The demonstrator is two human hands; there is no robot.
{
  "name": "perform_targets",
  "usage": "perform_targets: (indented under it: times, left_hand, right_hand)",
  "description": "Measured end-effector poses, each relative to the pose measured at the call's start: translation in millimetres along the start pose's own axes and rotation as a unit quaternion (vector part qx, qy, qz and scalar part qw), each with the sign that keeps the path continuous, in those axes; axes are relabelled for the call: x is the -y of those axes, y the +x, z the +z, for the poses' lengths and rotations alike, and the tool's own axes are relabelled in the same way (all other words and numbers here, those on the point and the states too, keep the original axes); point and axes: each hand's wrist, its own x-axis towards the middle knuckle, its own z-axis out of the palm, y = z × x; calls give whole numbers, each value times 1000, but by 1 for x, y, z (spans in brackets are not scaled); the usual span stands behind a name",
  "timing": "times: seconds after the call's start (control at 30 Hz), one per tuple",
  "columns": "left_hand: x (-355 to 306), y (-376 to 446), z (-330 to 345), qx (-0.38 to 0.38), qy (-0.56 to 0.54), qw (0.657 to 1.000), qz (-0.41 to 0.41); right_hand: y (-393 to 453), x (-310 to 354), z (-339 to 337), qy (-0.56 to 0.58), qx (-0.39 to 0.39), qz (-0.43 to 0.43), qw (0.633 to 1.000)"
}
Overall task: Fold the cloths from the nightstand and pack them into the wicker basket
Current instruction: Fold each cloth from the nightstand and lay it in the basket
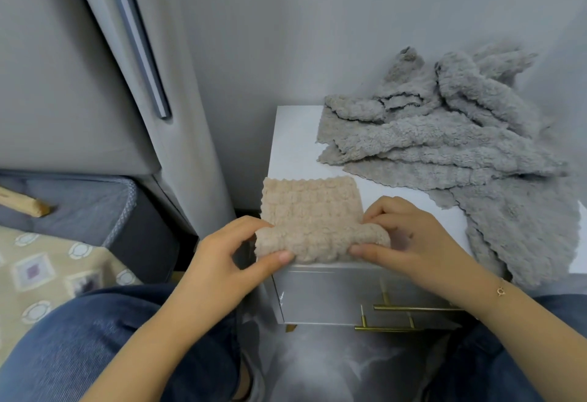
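We're mid-fold: our left hand (222,252) and right hand (409,239) each pinch a near corner of the beige cloth (313,217), which lies at the front left corner of the nightstand (292,147), long axis running front to back. Next, we judge, that near edge goes over to the far one (no wicker basket in view). The grey cloths (444,144) wait, heaped toward the back right.
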Motion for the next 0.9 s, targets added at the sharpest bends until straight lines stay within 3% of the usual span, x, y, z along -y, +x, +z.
perform_targets:
  times: [0.07, 0.27, 0.5, 0.67, 0.8, 0.9]
  left_hand:
    - [0, 2, 3, -15, -41, 999, -24]
    - [0, 10, 5, -27, -133, 982, -133]
    - [6, 20, 11, -69, -147, 963, -213]
    - [1, 21, 13, -107, -91, 967, -210]
    - [7, 24, 13, -139, -49, 970, -192]
    - [8, 25, 12, -153, -8, 978, -143]
  right_hand:
    - [4, -1, 0, 57, 11, 40, 998]
    - [14, -5, 1, 85, -18, 91, 992]
    - [24, 2, 7, 66, -68, 134, 986]
    - [29, 5, 6, -3, -70, 80, 994]
    - [31, 4, 8, -135, -62, -109, 983]
    - [29, 0, 8, -202, -44, -161, 965]
